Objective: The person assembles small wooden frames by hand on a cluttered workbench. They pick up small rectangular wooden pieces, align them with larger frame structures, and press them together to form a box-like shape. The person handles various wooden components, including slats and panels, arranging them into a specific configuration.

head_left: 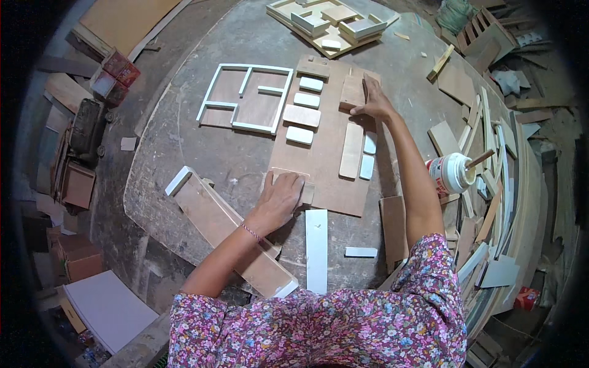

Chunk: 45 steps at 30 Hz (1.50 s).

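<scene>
A flat plywood board lies lengthwise on the worktable. Over its near left corner my left hand is curled on a small wooden block, which it mostly covers. At the far right edge of the board, my right hand grips a larger wooden block, thumb on the near side and fingers behind. Between the hands sit several white-topped blocks, a bare wooden block and a long wooden piece. Another wooden block rests at the far end.
Left of the board is a white-edged partitioned panel; beyond is a tray-like wooden model. A long plywood piece and a white strip lie nearer me. A glue jar with a stick stands right, by scrap wood.
</scene>
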{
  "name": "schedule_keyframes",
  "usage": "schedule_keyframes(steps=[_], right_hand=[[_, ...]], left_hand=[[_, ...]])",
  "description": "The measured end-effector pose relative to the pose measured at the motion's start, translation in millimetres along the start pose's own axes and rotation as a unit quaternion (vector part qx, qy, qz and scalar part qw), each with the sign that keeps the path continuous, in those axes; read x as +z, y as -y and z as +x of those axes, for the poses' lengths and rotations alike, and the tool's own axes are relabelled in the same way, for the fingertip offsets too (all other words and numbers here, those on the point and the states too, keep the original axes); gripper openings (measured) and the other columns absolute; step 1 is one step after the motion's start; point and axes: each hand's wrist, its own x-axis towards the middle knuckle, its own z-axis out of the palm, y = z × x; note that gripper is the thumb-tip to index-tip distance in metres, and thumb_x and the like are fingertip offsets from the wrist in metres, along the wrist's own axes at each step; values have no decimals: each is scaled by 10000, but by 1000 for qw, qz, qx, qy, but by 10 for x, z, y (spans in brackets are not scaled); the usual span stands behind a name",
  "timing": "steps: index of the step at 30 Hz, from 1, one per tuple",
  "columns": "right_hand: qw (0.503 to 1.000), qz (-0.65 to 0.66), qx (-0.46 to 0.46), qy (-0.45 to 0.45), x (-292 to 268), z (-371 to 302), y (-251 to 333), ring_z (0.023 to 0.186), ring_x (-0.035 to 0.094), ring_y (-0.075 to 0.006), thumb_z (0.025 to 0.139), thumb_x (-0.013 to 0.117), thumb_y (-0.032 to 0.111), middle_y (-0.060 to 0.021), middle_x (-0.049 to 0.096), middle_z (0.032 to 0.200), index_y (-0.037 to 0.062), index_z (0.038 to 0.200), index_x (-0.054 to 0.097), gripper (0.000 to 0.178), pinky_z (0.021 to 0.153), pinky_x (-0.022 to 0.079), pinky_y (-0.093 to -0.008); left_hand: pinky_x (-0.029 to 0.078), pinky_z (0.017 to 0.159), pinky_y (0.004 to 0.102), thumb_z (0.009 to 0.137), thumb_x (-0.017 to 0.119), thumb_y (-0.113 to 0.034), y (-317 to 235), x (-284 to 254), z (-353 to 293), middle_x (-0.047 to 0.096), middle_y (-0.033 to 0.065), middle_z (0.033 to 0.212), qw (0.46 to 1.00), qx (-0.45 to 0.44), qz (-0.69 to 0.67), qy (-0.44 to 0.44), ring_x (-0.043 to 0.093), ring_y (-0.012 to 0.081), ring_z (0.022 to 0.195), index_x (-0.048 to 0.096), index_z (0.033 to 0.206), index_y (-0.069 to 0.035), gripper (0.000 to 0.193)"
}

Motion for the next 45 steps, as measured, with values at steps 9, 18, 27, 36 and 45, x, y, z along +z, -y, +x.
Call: schedule_keyframes(steps=[9,18,27,36,45], right_hand=[[999,17,-11,-49,7,-84,-95,1386,161,-311,429,868,254,-187,187,1487,26,1443,140,1270,1147,162,-357],[999,-7,-23,-22,-2,-10,-160,1359,247,-297,477,858,219,-170,271,1457,17,1419,221,1155,1130,217,-334],[999,-21,-32,7,-30,42,-142,1365,228,-292,474,861,199,-168,252,1463,-3,1415,211,1161,1138,196,-327],[1000,-2,-25,-2,-32,39,-93,1361,234,-305,421,869,179,-176,263,1457,2,1415,216,1202,1133,208,-335],[1000,11,-16,-5,-11,38,-112,1362,227,-312,420,874,183,-177,243,1465,7,1419,206,1215,1137,202,-336]], left_hand=[[234,1051,530,791,658,-175,-3,36,-9,469,144,1211,1000,6,-14,-24,424,287,1203,429,1245,-24,530],[244,1042,528,772,670,-156,18,89,-3,473,136,1201,999,13,9,-37,438,283,1180,435,1236,-26,536],[231,1046,538,782,662,-153,3,62,-9,461,137,1230,999,0,-13,-30,421,285,1205,422,1248,-25,539],[222,1049,528,782,669,-164,3,71,-10,458,141,1232,1000,-2,-18,-24,409,283,1213,421,1252,-24,549],[238,1025,516,775,670,-156,3,76,3,476,140,1217,999,6,-9,-35,429,283,1191,430,1249,-20,549]])
